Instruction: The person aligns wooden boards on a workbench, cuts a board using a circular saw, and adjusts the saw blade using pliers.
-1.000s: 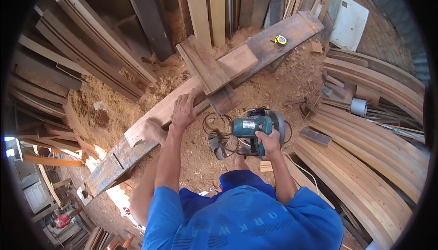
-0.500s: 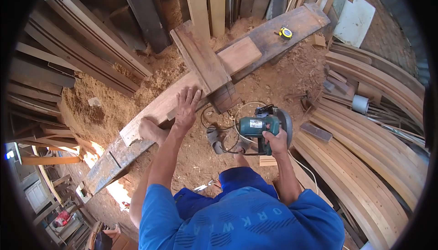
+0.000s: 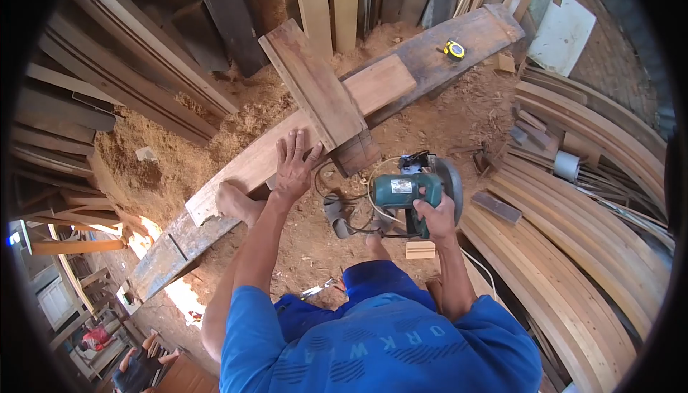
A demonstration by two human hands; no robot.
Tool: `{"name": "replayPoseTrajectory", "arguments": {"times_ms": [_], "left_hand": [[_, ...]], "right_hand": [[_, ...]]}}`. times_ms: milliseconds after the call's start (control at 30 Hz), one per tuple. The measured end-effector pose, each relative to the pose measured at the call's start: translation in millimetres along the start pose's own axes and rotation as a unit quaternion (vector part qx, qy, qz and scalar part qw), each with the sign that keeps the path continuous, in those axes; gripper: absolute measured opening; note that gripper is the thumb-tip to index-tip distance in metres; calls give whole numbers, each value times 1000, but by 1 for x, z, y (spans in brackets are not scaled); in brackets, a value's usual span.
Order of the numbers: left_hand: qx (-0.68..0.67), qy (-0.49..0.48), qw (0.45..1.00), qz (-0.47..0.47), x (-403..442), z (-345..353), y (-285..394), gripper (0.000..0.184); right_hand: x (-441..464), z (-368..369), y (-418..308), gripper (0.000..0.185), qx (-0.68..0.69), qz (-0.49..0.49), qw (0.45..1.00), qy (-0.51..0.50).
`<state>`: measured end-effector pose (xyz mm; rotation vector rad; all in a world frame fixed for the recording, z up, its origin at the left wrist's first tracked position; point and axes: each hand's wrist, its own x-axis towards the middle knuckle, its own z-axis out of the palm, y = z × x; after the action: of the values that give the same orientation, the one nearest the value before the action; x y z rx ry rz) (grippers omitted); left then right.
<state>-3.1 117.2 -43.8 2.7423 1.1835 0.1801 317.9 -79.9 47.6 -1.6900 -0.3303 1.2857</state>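
Close by the blue shirt [image 3: 380, 343]: one green power saw [image 3: 393, 190], round grey guard, above the sawdust-covered ground [image 3: 287, 260]. Beyond it: one long reddish wooden board [image 3: 261, 151] under a bare foot [image 3: 235, 203]; one shorter brown wooden board [image 3: 319, 85] laid across. Likely fault, to my eye: boards skewing, should foot or palm ease off. Right hand [image 3: 438, 215]: fingers wrapped round the saw's handle, elbow bent. Left hand [image 3: 291, 176]: arm extended, palm down, fingers spread on the long board. Farther: one yellow-and-black tape measure [image 3: 454, 50] on a dark plank [image 3: 476, 38].
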Motion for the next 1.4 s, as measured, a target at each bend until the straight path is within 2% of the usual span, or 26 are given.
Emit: {"name": "replayPoseTrajectory", "arguments": {"times_ms": [100, 200, 500, 900, 1100, 1400], "left_hand": [[-7, 17, 999, 30, 7, 1, -9, 70], [-50, 7, 998, 28, 10, -2, -14, 71], [-66, -42, 997, 4, 11, -4, -16, 75], [-67, -50, 997, 2, 13, -7, -16, 75], [-75, -25, 997, 19, 11, -3, -16, 77], [-63, -45, 997, 7, 12, -9, -14, 75]], "right_hand": [[-4, 1, -10, 30, -16, -16, 1000, -10], [-9, 2, -28, 36, -28, -24, 999, -23], [-8, 19, -66, 37, -43, -118, 990, -56], [-4, 44, -87, 36, -38, -104, 989, -97], [-4, 50, -91, 36, -44, -98, 989, -101], [-2, 52, -92, 34, -63, -106, 988, -88]]}}
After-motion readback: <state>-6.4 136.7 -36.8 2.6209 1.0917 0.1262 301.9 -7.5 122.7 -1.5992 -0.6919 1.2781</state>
